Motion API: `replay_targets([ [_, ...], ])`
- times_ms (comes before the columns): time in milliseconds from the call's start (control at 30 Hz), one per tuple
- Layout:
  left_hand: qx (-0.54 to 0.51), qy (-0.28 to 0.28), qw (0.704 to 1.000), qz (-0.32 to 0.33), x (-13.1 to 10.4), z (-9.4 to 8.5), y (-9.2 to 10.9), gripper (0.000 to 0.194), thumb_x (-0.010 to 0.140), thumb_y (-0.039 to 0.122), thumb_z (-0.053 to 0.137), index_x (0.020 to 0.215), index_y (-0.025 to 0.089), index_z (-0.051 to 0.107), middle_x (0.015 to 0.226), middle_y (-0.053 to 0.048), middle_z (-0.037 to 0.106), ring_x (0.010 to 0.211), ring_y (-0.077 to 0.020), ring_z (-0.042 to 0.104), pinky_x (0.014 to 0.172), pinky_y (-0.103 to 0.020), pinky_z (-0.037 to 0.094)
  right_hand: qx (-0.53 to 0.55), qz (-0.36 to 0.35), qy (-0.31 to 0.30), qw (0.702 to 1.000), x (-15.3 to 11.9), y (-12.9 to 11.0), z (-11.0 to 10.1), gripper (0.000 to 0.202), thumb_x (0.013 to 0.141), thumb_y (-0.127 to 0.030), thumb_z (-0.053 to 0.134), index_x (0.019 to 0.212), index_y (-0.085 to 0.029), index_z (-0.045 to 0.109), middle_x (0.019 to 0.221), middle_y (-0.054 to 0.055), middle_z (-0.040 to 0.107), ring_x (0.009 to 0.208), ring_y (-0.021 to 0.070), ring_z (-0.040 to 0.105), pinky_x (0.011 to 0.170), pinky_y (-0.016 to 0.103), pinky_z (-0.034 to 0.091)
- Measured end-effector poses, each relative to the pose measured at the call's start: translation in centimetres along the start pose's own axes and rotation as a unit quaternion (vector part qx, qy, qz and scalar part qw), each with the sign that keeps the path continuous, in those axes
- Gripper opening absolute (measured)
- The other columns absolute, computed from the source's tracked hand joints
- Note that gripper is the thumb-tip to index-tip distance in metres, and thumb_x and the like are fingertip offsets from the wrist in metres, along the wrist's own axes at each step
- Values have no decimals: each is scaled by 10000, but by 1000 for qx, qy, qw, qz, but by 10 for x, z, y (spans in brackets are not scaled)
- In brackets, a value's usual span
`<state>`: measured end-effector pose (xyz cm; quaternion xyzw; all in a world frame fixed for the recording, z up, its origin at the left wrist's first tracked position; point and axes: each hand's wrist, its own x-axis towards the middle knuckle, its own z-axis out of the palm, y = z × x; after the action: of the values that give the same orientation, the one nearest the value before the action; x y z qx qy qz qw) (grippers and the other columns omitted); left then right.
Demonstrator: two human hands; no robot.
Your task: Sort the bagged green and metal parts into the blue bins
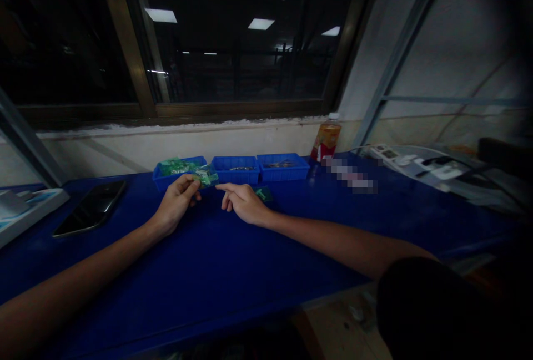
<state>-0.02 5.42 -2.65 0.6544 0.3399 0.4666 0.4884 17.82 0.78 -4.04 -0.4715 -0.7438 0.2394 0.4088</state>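
Observation:
My left hand (177, 202) is closed, pinching a translucent green plastic piece (208, 178) with pale markings between thumb and fingers. It is held just in front of the left blue bin (164, 181), where similar green pieces (177, 166) are heaped. To its right is my right hand (245, 202), index finger stretched toward the green piece's edge and the other fingers loosely bent apart. I see nothing in that hand; its thumb is hidden. Just beyond the right hand, another green piece (263, 193) lies on the blue table.
The middle blue bin (235, 162) and right blue bin (284, 172) hold small metallic-looking parts. A drink bottle (327, 138) stands to their right. A phone (90, 208) and a white power strip (31, 210) lie left; cables and white devices (410, 166) lie right.

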Motion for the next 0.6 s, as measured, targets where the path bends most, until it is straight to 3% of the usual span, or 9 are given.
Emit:
replay_targets([
  [100,28,16,999,35,0,0,-1,199,756,351,562,814,173,494,645,33,503,579,-90,507,492,-179,381,39,33,-13,999,0,-3,2,419,766,-67,325,1081,-121,596,577,-5,595,472,79,508,528,226,415],
  [233,139,-7,979,147,-5,1,-1,161,806,323,504,849,168,507,786,-12,567,743,-138,569,694,-264,449,163,96,-38,981,1,-11,1,425,664,-13,359,987,-105,619,547,-14,590,453,79,516,498,215,406],
  [300,242,-39,942,231,-9,1,0,139,831,284,473,880,171,536,863,-42,588,836,-160,562,783,-299,431,231,107,-43,966,1,-13,-1,320,658,-36,397,865,-104,632,576,3,613,480,80,534,494,206,386],
  [400,353,-83,870,334,-12,0,2,140,855,216,437,908,174,560,933,-67,586,917,-171,536,825,-312,409,319,103,-48,941,1,-15,-6,189,757,-203,443,724,-117,608,653,44,646,535,91,558,485,202,358],
  [500,436,-71,815,376,-10,-5,0,164,864,190,422,912,180,578,931,-66,593,871,-179,523,765,-327,397,355,104,-45,928,1,-15,-8,359,832,-414,400,771,-127,607,673,53,640,551,98,558,479,201,351],
  [600,507,-53,774,375,-6,-9,-4,186,854,188,435,935,205,602,959,-64,590,847,-195,498,719,-337,368,310,115,-26,943,2,-13,-3,363,837,-438,416,835,-136,616,637,27,607,537,96,534,469,200,341],
])
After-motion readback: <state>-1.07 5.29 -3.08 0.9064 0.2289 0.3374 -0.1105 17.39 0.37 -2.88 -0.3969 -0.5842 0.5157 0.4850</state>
